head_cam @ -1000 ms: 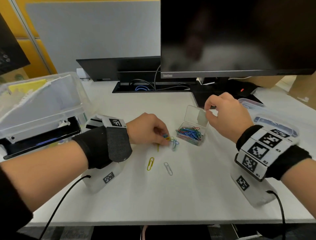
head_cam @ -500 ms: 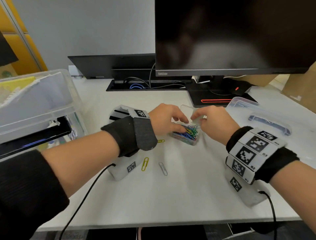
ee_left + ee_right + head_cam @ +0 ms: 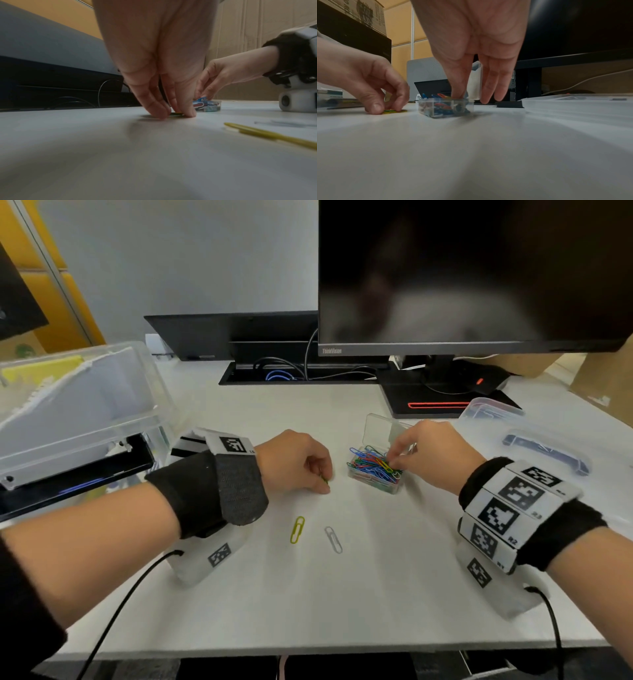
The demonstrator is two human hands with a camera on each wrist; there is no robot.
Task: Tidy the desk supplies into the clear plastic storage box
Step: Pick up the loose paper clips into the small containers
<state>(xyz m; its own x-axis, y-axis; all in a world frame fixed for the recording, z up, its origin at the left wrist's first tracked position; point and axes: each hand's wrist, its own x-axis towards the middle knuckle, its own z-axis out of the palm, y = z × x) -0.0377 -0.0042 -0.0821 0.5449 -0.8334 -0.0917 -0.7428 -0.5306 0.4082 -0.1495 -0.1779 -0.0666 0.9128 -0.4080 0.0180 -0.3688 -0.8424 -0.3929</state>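
While the large clear storage box (image 3: pixel 78 405) stands at the desk's left edge, a green paper clip (image 3: pixel 324 481) is pinched by the left hand (image 3: pixel 294 463). From the left wrist, that clip is pressed to the desk (image 3: pixel 120 155). From the right wrist, clips in the small clip case (image 3: pixel 445 108) are pinched by the right hand (image 3: pixel 476 47).

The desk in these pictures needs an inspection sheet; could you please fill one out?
Surface: white desk, bare in front.
Job's things: small clear clip case, lid up, heaped with coloured clips; yellow clip and silver clip loose on the desk; storage box at left.
Clutter: clear lid with blue handle at right.
Grippers: left hand pinches a green-yellow clip against the desk; right hand has fingertips in the case's clips.
Cables: black wrist leads; cables in the rear tray.
Surroundings: dark monitor, cardboard boxes.
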